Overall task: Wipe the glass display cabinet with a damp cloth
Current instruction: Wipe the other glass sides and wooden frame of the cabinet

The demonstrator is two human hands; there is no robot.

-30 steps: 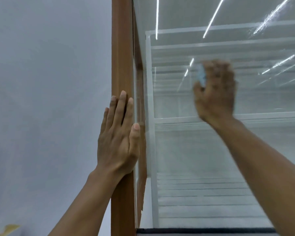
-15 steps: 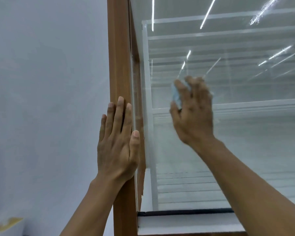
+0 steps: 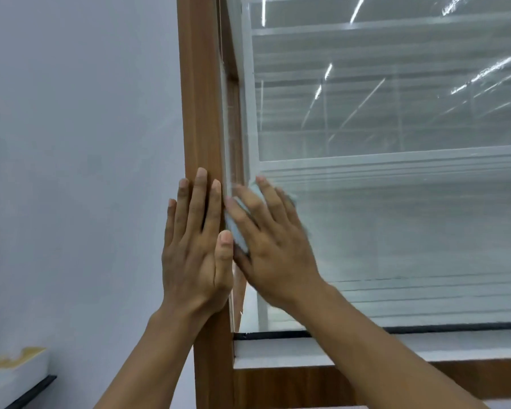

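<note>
Two hands meet at the left edge of the glass display cabinet (image 3: pixel 396 237). The left hand (image 3: pixel 196 252) lies flat on the wooden corner post (image 3: pixel 199 98), fingers straight and pointing up, thumb along the post's right edge. Its grip is open and holds nothing, and it sits at the same spot on the post as a second ago.

The right hand (image 3: pixel 275 249) has changed most. A second ago it was high on the pane and well to the right. Half a second ago it was lower and nearer the post. Now it is lower again and just beside the left hand. Its fingers are spread and fairly straight, pressing the cloth (image 3: pixel 238 234) against the glass rather than curling round it, so its grip reads as open.

The pale blue cloth shows only between index finger and thumb, and as a blurred fringe past the outer fingers. It lies on the front pane right at the post, below the white shelf rail (image 3: pixel 396 160) seen through the glass.

The view has dropped too. The black seal (image 3: pixel 272 335) under the pane now sits higher in view, with the white ledge (image 3: pixel 278 351) and the wooden base panel (image 3: pixel 278 385) showing beneath it. A pale wall (image 3: pixel 71 143) fills the left, with a white box (image 3: pixel 15 371) low in the corner.
</note>
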